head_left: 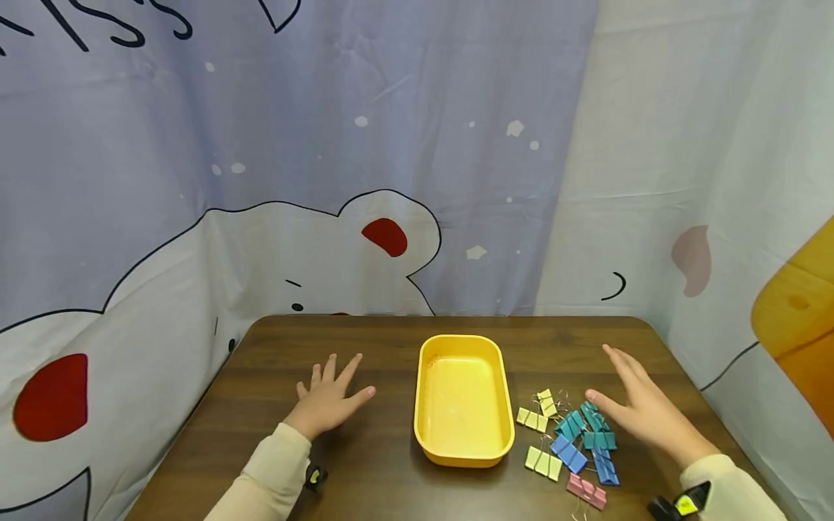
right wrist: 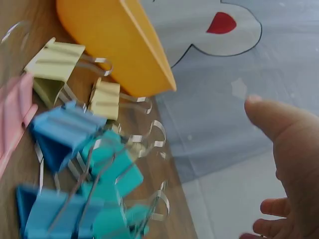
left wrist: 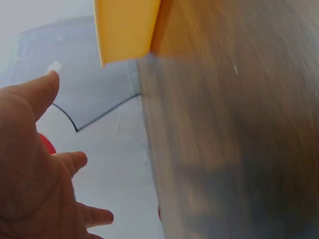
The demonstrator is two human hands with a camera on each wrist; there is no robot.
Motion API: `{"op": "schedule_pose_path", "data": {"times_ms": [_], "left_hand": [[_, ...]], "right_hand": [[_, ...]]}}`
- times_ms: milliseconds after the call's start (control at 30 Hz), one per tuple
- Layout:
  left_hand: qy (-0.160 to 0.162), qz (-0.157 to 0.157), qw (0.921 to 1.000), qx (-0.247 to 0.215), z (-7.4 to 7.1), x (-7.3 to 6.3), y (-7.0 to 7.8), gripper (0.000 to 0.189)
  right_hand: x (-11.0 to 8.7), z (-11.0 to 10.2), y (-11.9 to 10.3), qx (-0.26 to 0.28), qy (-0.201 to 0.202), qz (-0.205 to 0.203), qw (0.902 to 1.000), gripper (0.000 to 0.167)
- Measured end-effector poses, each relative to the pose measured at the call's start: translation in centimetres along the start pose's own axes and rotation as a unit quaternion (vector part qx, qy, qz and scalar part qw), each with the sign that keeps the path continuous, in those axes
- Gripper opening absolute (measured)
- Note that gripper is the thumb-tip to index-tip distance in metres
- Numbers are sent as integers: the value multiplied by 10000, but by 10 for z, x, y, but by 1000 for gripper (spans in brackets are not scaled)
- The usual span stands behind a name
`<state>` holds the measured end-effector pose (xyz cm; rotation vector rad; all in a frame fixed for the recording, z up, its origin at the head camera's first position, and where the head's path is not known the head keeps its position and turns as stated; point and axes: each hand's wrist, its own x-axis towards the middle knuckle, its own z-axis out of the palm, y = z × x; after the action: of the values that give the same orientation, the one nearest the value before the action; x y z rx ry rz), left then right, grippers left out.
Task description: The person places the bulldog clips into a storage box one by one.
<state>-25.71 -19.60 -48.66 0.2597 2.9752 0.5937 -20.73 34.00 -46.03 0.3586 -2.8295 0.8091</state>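
My left hand (head_left: 326, 404) hovers over the left part of the table with its fingers spread and holds nothing. To its right stands a yellow tray (head_left: 464, 456), whose inside shows bare. On the tray's right lies a loose pile of binder clips: yellow ones (head_left: 544, 463), teal ones (head_left: 599, 441), blue ones (head_left: 569, 454) and a pink one (head_left: 586, 491). My right hand (head_left: 651, 416) is held beside the pile's right edge, thumb apart from the straight fingers, with nothing in it. In the right wrist view the blue clip (right wrist: 65, 130) shows close up, its wire handles sticking out.
The dark wooden table (head_left: 371, 485) has rounded back corners. A printed curtain (head_left: 391, 94) hangs right behind it and along its sides. Each wrist carries a small black strapped device, such as the one on the right sleeve (head_left: 680, 504).
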Motion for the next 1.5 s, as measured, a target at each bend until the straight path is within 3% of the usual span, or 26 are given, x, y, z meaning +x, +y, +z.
{"op": "schedule_pose_path", "data": {"times_ms": [200,367,533,700,867,1100,1200,1500], "left_hand": [[260,359,9976,-534,13,7,23,83],[402,581,9886,-1329,27,15,40,69],[616,653,9696,-2275,42,24,51,46],[625,652,9470,-3082,51,29,60,42],[525,447,9224,-3801,60,35,69,41],[228,48,8805,-4735,68,37,73,44],[151,-82,8728,-4877,70,38,75,42],[156,-489,8637,-5014,68,39,76,38]], "right_hand": [[16,12,-14,302,249,-108,9992,82],[28,30,-25,805,284,-69,9963,72],[38,48,-38,1195,242,29,9925,62],[45,66,-52,1460,160,159,9890,58],[50,84,-62,1950,-75,475,9796,55],[52,104,-76,2317,-205,1004,9674,48],[53,108,-80,2379,-218,1125,9645,45],[56,117,-86,2628,-131,1255,9566,41]]}}
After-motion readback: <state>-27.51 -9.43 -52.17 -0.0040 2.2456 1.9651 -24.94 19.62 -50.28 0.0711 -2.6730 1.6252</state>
